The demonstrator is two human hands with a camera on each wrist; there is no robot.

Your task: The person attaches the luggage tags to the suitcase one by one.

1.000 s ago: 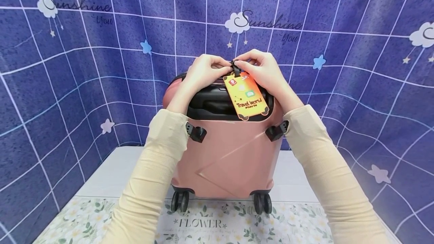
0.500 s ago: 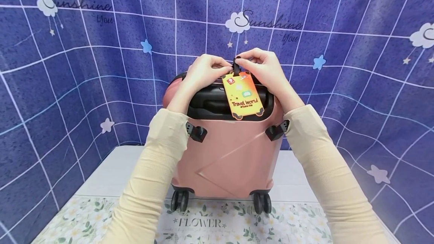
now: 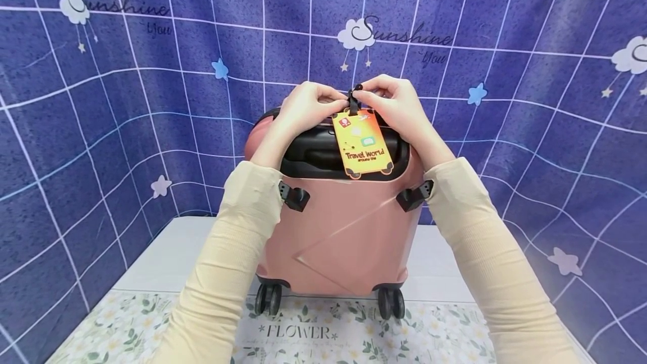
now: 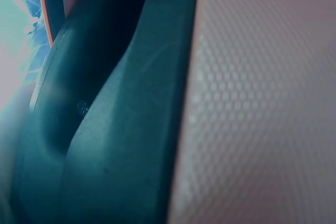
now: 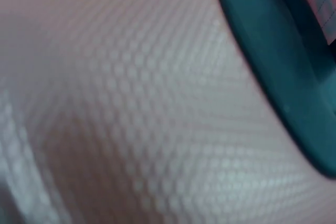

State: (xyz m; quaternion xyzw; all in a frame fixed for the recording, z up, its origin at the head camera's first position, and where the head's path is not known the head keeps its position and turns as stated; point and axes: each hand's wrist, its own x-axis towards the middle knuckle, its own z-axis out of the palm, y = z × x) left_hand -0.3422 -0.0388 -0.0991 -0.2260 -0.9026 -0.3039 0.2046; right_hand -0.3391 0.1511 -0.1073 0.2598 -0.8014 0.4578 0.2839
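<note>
A yellow-orange luggage tag with "Travel World" lettering hangs by its black strap in front of the black top recess of a pink suitcase. My left hand pinches the strap from the left, at its fastening above the tag. From the right, my right hand pinches the strap's upper end between thumb and fingertips, and a dark tip shows just above them. Both wrist views look at the suitcase's textured shell and black trim; the hands are outside them. A tag corner shows at upper right.
The suitcase stands upright on black wheels, on a white surface with a floral mat in front. Behind and at both sides hangs a blue grid curtain. Black wrist-camera mounts sit inside both sleeves.
My right hand has shifted slightly up and right with the strap end, whose dark tip now pokes above the fingers. The tag has swung a little left. My left hand has barely moved.
</note>
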